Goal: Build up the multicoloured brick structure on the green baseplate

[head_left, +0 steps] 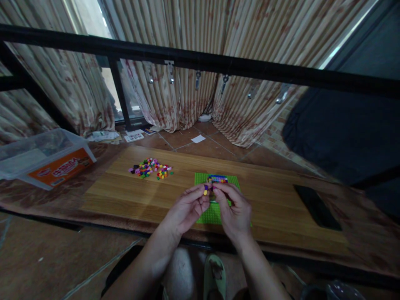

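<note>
Over the green baseplate, my two hands meet, fingertips almost touching. My left hand is closed in a pinch around small toy bricks, one yellow and one dark purple. Thumb and finger of my right hand pinch a small magenta brick, partly hidden by the fingertips. Behind the fingers, a low build of multicoloured bricks stands on the baseplate, its near part covered by my hands.
A pile of loose coloured bricks lies left on the wooden board. Farther left stands a clear plastic bin with an orange label. A dark flat object, perhaps a phone, lies at the right. A black rail crosses beyond.
</note>
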Available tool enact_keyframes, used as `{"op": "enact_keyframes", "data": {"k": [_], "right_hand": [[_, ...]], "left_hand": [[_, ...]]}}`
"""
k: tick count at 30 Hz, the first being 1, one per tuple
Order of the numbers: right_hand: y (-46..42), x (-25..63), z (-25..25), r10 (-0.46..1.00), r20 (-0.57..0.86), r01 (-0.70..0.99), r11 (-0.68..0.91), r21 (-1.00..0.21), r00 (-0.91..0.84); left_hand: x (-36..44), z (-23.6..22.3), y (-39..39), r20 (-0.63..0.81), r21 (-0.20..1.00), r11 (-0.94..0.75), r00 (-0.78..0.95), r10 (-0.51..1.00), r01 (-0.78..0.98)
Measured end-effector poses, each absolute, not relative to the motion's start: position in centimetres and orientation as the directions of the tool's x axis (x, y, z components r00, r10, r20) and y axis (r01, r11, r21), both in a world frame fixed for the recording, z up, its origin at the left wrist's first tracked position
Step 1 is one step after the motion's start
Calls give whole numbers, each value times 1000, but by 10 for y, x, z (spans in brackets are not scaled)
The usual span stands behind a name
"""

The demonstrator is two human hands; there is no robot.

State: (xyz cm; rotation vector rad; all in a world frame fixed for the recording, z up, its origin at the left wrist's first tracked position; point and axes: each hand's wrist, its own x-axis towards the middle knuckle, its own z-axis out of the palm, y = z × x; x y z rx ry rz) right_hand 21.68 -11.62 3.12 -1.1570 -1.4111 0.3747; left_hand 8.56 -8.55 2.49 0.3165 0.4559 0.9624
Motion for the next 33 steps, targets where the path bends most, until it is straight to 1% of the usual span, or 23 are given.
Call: {"op": "enact_keyframes", "data": {"k": [2, 4, 6, 8, 10, 12, 15, 19, 23, 25, 27, 30, 33], "right_hand": [[-116, 225, 31, 784, 527, 378, 402, -834, 329], [-114, 236, 31, 756, 473, 306, 366, -879, 452], [-112, 248, 31, 744, 404, 226, 335, -915, 532], [-110, 258, 31, 763, 335, 160, 298, -941, 552], [-110, 264, 29, 797, 301, 133, 272, -953, 524], [-111, 264, 28, 828, 327, 182, 273, -945, 456], [-113, 259, 24, 849, 425, 366, 305, -879, 314], [-112, 250, 20, 864, 474, 601, 289, -745, 172], [-109, 248, 17, 842, 535, 760, 306, -574, 65], [-107, 248, 16, 829, 558, 811, 308, -498, 27], [-106, 248, 15, 827, 563, 843, 300, -447, 4], [-106, 247, 15, 829, 559, 868, 282, -408, -7], [-107, 247, 15, 826, 564, 875, 268, -403, 7]], "left_hand": [[84, 25, -82, -268, 444, 525, 451, 851, -726], [81, 26, -78, -284, 421, 524, 440, 852, -740], [77, 28, -74, -302, 399, 532, 440, 845, -747], [76, 30, -72, -335, 402, 534, 423, 842, -744], [76, 31, -72, -368, 442, 519, 379, 849, -732], [77, 31, -73, -384, 504, 497, 332, 862, -707], [82, 30, -74, -388, 592, 477, 289, 875, -649], [87, 28, -76, -362, 683, 444, 259, 895, -580], [90, 27, -79, -289, 806, 373, 245, 926, -460], [93, 25, -80, -236, 865, 324, 259, 937, -384], [97, 22, -81, -180, 907, 266, 272, 945, -325], [104, 15, -81, -88, 953, 162, 278, 957, -257], [108, 8, -82, 2, 986, 47, 289, 957, -162]]}}
